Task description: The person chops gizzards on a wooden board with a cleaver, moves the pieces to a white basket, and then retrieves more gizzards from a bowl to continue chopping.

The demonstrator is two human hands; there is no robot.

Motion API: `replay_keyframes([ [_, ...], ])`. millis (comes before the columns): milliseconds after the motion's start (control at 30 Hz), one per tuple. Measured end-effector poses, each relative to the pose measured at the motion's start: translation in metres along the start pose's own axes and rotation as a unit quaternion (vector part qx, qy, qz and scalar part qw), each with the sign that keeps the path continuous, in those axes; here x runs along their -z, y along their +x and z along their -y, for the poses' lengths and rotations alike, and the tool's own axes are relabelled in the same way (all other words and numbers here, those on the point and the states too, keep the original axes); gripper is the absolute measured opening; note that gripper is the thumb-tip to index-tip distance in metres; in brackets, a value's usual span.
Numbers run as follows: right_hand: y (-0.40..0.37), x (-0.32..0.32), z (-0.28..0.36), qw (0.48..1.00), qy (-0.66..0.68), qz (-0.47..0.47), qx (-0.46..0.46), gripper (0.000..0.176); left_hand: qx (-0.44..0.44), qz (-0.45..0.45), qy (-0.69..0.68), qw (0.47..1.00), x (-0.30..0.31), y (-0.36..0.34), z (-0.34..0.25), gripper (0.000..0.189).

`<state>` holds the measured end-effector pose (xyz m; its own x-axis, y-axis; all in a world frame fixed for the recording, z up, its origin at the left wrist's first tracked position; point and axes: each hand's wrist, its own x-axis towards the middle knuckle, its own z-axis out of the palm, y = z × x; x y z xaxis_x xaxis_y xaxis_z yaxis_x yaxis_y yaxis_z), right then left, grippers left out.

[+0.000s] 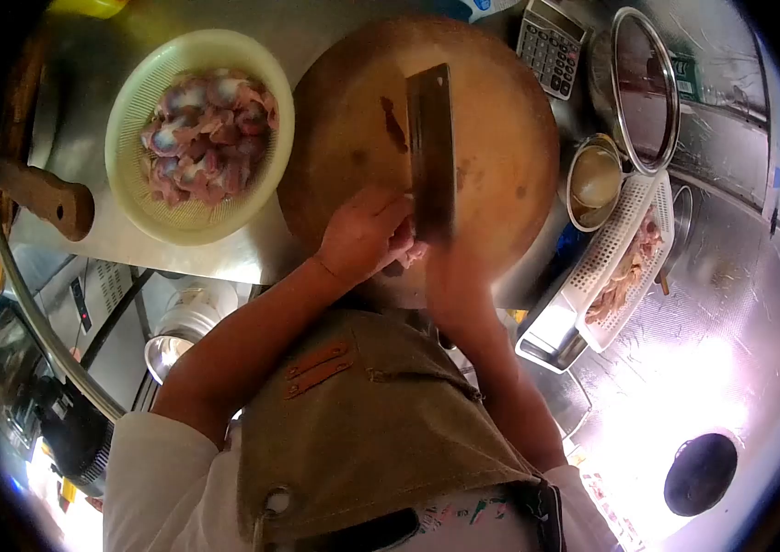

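Knife [431, 138] with a broad blade, over a round wooden board [509, 129] at upper centre of the frame, seen from above. Its long axis runs almost straight up and down the frame: the blade's far end points to the top edge, and the handle end lies toward the wearer's body, hidden by the right hand [456, 276]. That hand is blurred, but appears closed around the handle. The left hand [367, 235], just left of the blade, has its fingers curled in, nearly closed, on a small pink piece of meat [414, 256], which pokes out below the fingers near the board's lower edge. Which way the piece's own long axis runs cannot be told, since the fingers cover most of it. The knife looks stiff and fairly heavy, best held by the handle, clear of the blade; the meat looks soft, wet and slippery, best pinned from above with fingertips tucked back. A dark scrap [393, 124] lies on the board left of the blade. On the metal desk [215, 264], at upper left, a pale round basket [123, 138] holds a heap of similar meat; a white basket [574, 293] at right holds paler pieces.
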<state>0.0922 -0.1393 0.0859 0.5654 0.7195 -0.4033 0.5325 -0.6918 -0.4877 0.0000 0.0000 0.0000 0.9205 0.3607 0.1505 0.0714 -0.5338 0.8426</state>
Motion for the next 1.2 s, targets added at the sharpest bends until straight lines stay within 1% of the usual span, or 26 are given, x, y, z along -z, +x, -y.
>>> replay_keyframes([
  [33, -0.004, 0.0, 0.003, 0.999, -0.011, -0.027, 0.036, 0.026, 0.013, -0.008, -0.001, 1.0, 0.004, -0.002, -0.009, 0.034],
  [67, 0.008, -0.004, -0.001, 0.995, -0.034, -0.068, 0.061, 0.026, 0.024, -0.015, 0.0, 1.0, 0.005, -0.004, -0.014, 0.031],
  [100, 0.023, -0.009, -0.008, 0.988, -0.06, -0.11, 0.085, 0.026, -0.042, -0.046, 0.0, 0.998, -0.005, 0.022, 0.01, 0.031],
  [133, 0.025, -0.021, -0.013, 0.986, -0.067, -0.124, 0.084, 0.027, -0.065, -0.047, 0.008, 0.997, -0.001, 0.017, 0.011, 0.032],
  [200, 0.014, -0.02, -0.01, 0.987, -0.093, -0.105, 0.084, 0.028, -0.08, -0.021, 0.008, 0.997, 0.001, -0.002, 0.002, 0.032],
  [267, 0.022, -0.013, -0.008, 0.983, -0.126, -0.084, 0.103, 0.028, -0.104, 0.021, 0.023, 0.994, -0.002, -0.009, 0.013, 0.032],
  [333, 0.018, -0.021, -0.033, 0.994, -0.04, -0.093, 0.05, 0.026, -0.11, -0.007, 0.036, 0.993, 0.002, -0.013, 0.004, 0.031],
  [367, 0.014, -0.021, -0.042, 0.995, -0.031, -0.09, 0.026, 0.024, -0.114, -0.024, 0.043, 0.992, 0.003, -0.014, 0.0, 0.031],
  [433, 0.012, -0.009, -0.037, 0.996, -0.015, -0.085, -0.022, 0.022, -0.066, -0.056, 0.043, 0.995, -0.002, -0.023, 0.006, 0.03],
  [467, 0.009, 0.001, -0.031, 0.994, 0.012, -0.103, -0.032, 0.021, -0.042, -0.074, 0.043, 0.995, -0.004, -0.026, 0.01, 0.029],
  [533, 0.001, 0.009, -0.019, 0.994, 0.012, -0.11, -0.005, 0.022, -0.042, -0.09, 0.058, 0.993, 0.003, -0.025, 0.004, 0.03],
  [633, -0.01, 0.012, -0.013, 0.989, -0.08, -0.077, 0.094, 0.023, -0.06, -0.098, 0.043, 0.992, 0.004, -0.018, -0.002, 0.029],
  [700, -0.011, 0.009, -0.002, 0.978, -0.147, -0.038, 0.141, 0.024, -0.068, -0.102, 0.018, 0.992, 0.001, -0.014, -0.003, 0.026],
  [733, -0.011, 0.006, -0.002, 0.981, -0.142, -0.015, 0.134, 0.026, -0.068, -0.106, 0.004, 0.992, -0.001, -0.014, -0.003, 0.023],
  [800, -0.01, 0.003, 0.005, 0.996, -0.075, -0.001, 0.051, 0.027, -0.075, -0.123, -0.01, 0.989, -0.003, -0.012, -0.002, 0.021],
  [867, -0.009, 0.003, 0.008, 0.999, -0.047, 0.017, -0.001, 0.029, -0.089, -0.152, -0.01, 0.984, -0.004, -0.008, -0.002, 0.022],
  [900, -0.008, 0.003, 0.008, 0.998, -0.053, 0.03, -0.01, 0.029, -0.086, -0.151, -0.004, 0.985, -0.006, -0.008, -0.001, 0.021],
  [967, -0.01, 0.003, 0.008, 0.998, -0.059, 0.033, -0.005, 0.03, -0.079, -0.149, 0.006, 0.986, -0.011, -0.008, 0.002, 0.019],
  [1067, -0.012, 0.0, 0.007, 0.998, -0.061, 0.005, 0.034, 0.029, -0.091, -0.165, 0.022, 0.982, -0.016, -0.006, 0.007, 0.017],
  [1167, -0.002, -0.001, 0.012, 0.998, -0.052, 0.0, 0.042, 0.03, -0.051, -0.151, 0.023, 0.987, -0.013, -0.01, 0.002, 0.015],
  [1200, 0.002, 0.003, 0.018, 0.999, -0.041, 0.013, 0.026, 0.031, -0.04, -0.136, 0.026, 0.99, -0.016, -0.014, 0.002, 0.015],
])
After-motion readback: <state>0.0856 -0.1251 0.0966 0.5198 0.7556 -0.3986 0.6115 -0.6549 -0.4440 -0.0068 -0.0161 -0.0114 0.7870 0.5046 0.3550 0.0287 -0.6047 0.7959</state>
